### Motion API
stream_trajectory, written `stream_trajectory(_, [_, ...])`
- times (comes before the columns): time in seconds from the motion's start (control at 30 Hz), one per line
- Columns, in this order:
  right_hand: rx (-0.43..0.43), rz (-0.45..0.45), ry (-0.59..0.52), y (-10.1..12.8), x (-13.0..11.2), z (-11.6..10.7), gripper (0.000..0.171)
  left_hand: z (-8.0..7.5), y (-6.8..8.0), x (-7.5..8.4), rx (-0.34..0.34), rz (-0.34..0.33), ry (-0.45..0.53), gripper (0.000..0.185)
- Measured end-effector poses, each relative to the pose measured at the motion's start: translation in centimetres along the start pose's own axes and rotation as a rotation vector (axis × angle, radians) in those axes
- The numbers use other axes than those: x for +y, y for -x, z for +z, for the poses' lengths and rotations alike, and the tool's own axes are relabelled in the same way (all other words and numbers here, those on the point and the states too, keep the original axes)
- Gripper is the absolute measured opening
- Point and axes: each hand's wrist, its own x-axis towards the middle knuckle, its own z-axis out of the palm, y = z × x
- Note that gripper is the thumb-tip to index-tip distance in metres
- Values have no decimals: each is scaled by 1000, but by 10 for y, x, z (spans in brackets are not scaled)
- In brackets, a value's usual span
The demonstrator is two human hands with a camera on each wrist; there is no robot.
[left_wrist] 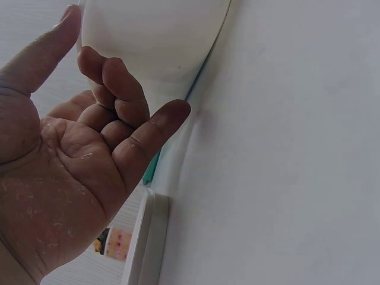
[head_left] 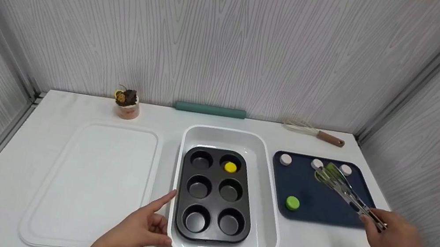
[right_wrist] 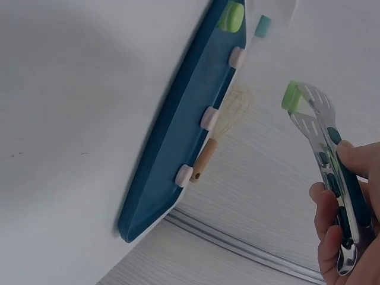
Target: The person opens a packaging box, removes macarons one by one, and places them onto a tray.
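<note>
My right hand [head_left: 399, 243] grips a pair of metal tongs [right_wrist: 333, 157] with dark inserts. A green macaron [right_wrist: 291, 97] is pinched between the slotted tips, raised above the dark blue tray [head_left: 329, 204]. On that tray lie another green macaron [head_left: 292, 203] and three pale ones along the far edge. At the left side of a white tub [head_left: 275, 244], my left hand [head_left: 135, 228] touches the wall with index finger and thumb, its other fingers loosely bent. Inside the tub sits a dark muffin tin [head_left: 213, 200], with a yellow macaron [head_left: 230, 167] in its far right cup.
A flat white lid [head_left: 102, 184] lies left of the tub. Along the back stand a small potted decoration [head_left: 127, 108], a green rolling pin [head_left: 210, 110] and a whisk [head_left: 329, 138] with a brown handle. Grey wood-patterned walls enclose the table.
</note>
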Motion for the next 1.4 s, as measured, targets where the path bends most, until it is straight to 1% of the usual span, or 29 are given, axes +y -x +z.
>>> stream_trajectory(0.2, [26,-17,24,5,12,4,24,-1,1,0,5,-6,-7,111])
stream_trajectory(0.37, [12,18,37,11,21,6,24,0,0,0,0,-6,-16,112])
stream_trajectory(0.5, [1,22,41,17,27,6,25,1,-1,-1,7,-17,-9,112])
stream_trajectory(0.6, [-35,36,41,22,30,7,26,1,-1,0,8,-18,-2,112])
stream_trajectory(0.77, [-127,79,44,31,33,7,26,1,-1,0,8,-15,3,112])
stream_trajectory(0.8, [-128,75,43,33,33,7,25,1,-1,0,8,-16,6,112])
stream_trajectory(0.9, [-95,38,38,37,35,10,21,1,-1,-1,7,-16,11,112])
stream_trajectory(1.0, [-89,27,44,41,37,11,19,0,-1,-2,3,-6,16,112])
stream_trajectory(1.13, [-169,76,64,44,39,11,22,0,-1,-2,-2,4,22,111])
stream_trajectory(1.4, [-321,187,71,39,38,8,32,0,-1,-1,0,-15,21,113])
